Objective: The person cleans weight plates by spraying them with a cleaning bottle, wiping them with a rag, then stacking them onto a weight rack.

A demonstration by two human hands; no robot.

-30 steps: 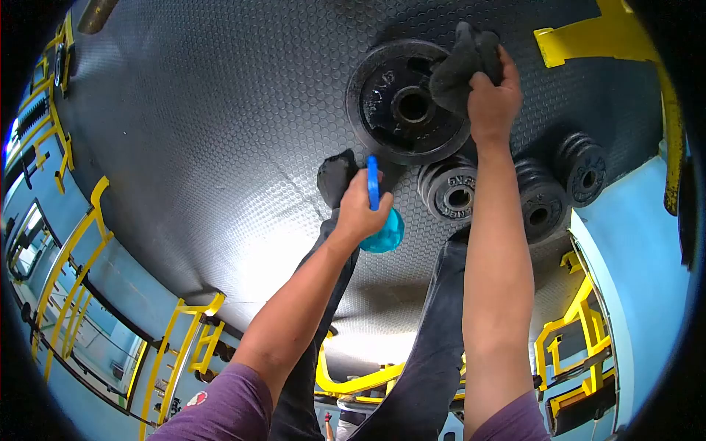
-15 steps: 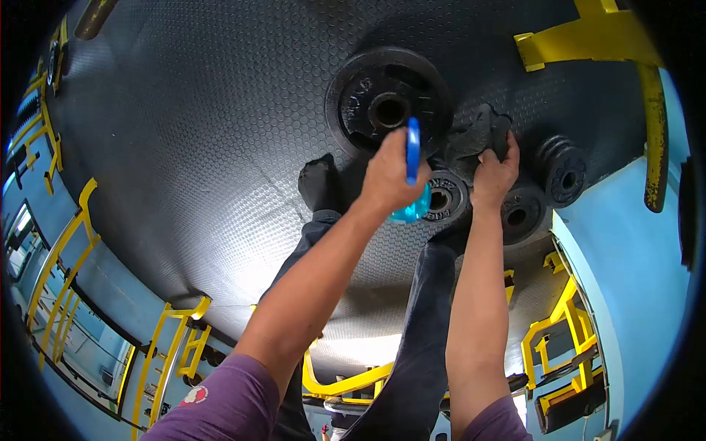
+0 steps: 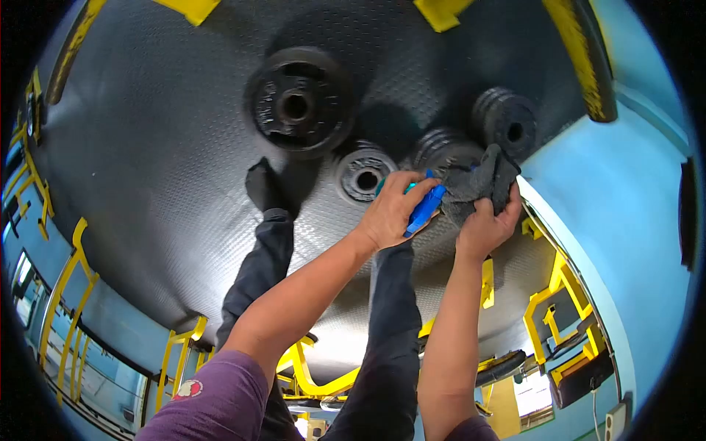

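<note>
My left hand point(image 3: 397, 209) is wrapped round a spray bottle point(image 3: 425, 209) with a blue trigger head, which points toward the cloth. Most of the teal bottle body is hidden behind my fingers. In my right hand point(image 3: 487, 226) is a dark grey cloth point(image 3: 478, 180), bunched up and hanging over the fingers. Behind the cloth, partly covered, stands a stack of black weight plates point(image 3: 445, 147). A smaller stack of plates point(image 3: 366, 178) lies just beyond my left hand.
A large stack of weight plates point(image 3: 298, 103) lies farther left on the black rubber floor point(image 3: 169, 154). Another plate stack point(image 3: 507, 121) sits near the light blue wall point(image 3: 632, 220). Yellow machine frames point(image 3: 581, 59) stand around, and my shoe point(image 3: 263, 187) is below the large plates.
The view has shifted to the right, so the plates appear farther left. The spray bottle has turned and come up close to the cloth, which my right hand still holds.
</note>
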